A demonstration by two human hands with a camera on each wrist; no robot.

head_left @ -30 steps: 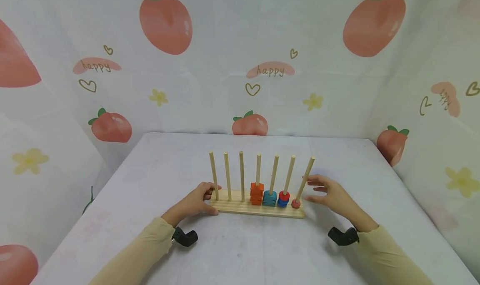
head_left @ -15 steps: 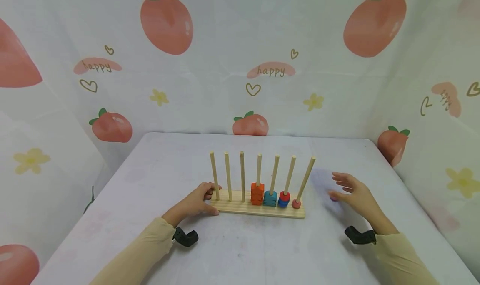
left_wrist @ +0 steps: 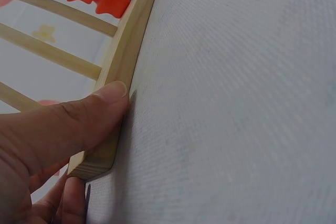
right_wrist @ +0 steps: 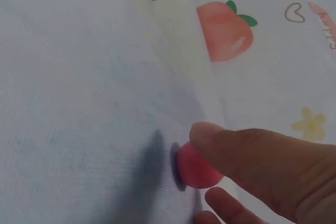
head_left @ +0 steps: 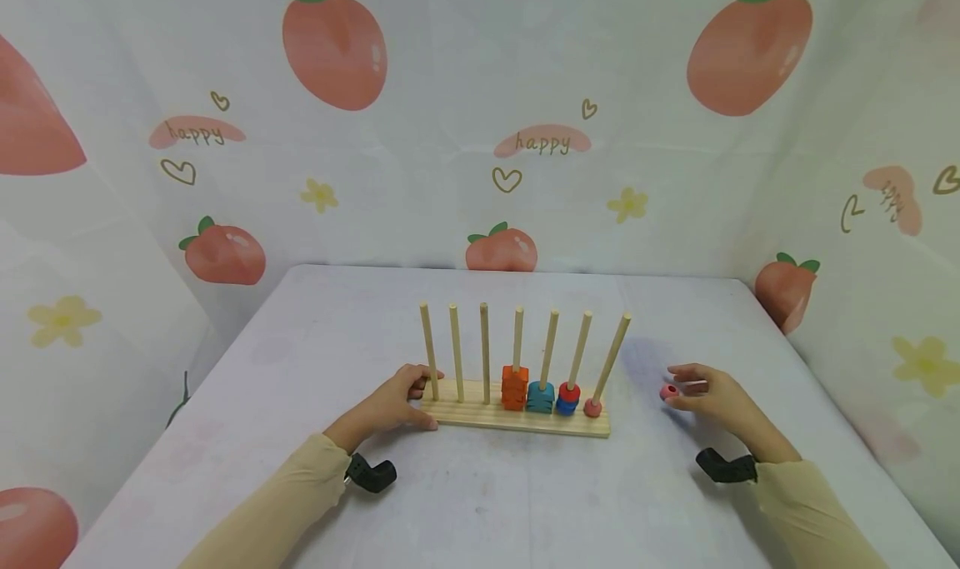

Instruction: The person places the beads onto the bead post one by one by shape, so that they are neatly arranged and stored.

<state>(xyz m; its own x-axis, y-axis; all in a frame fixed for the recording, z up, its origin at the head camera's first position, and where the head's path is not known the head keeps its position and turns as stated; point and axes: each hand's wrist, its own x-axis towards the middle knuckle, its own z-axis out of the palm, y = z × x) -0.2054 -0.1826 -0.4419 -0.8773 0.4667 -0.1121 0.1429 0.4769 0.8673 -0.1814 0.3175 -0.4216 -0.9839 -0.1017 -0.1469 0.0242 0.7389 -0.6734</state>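
Observation:
My left hand (head_left: 392,399) grips the left end of a wooden peg board (head_left: 495,417), its thumb along the front edge and fingers behind. Seven upright pegs would be hard to miss: the three at left are bare. Orange star beads (head_left: 514,387), teal beads (head_left: 540,396), red and blue beads (head_left: 567,398) and one round pink-red bead (head_left: 592,407) sit on the others. To the right, my right hand (head_left: 712,398) is beside a loose round pink-red bead (right_wrist: 198,167) on the table. The thumb overlaps the bead in the right wrist view, with fingertips spread just below it.
Both hands are over a white-covered table (head_left: 480,502). A patterned cloth (head_left: 420,136) rises behind the table and along its sides. Black wrist cameras (head_left: 726,466) hang under both wrists.
My right hand has moved right from the last peg, then slightly lowered beside the loose bead, whose hole now shows. My left hand stays on the board.

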